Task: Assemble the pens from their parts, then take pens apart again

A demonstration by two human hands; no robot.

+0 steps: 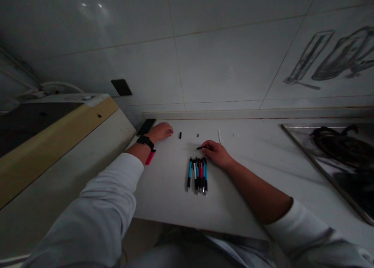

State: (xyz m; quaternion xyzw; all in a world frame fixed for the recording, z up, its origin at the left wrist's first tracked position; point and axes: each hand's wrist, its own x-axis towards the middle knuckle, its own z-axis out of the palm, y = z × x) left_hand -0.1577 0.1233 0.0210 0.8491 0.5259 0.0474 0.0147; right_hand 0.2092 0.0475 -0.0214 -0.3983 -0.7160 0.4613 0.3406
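Note:
My right hand (216,154) pinches a small black pen part (199,148), whose dark end sticks out to the left of the fingertips. Just below it, a row of click pens (200,176) in blue, white, red and black lies with tips toward me. My left hand (161,131), a black watch at its wrist, rests far back on the left with fingers curled together; what they hold, if anything, is too small to make out. Between the hands lie a short black piece (180,135) and a tiny dark piece (198,135). Red pen barrels (150,157) lie beside my left wrist.
A thin white tube (219,136) and small clear bits (235,135) lie along the back of the white counter (169,201). A dark phone-like slab (146,126) sits behind my left wrist. A gas stove (336,155) is at right, a large boxy appliance (87,151) at left.

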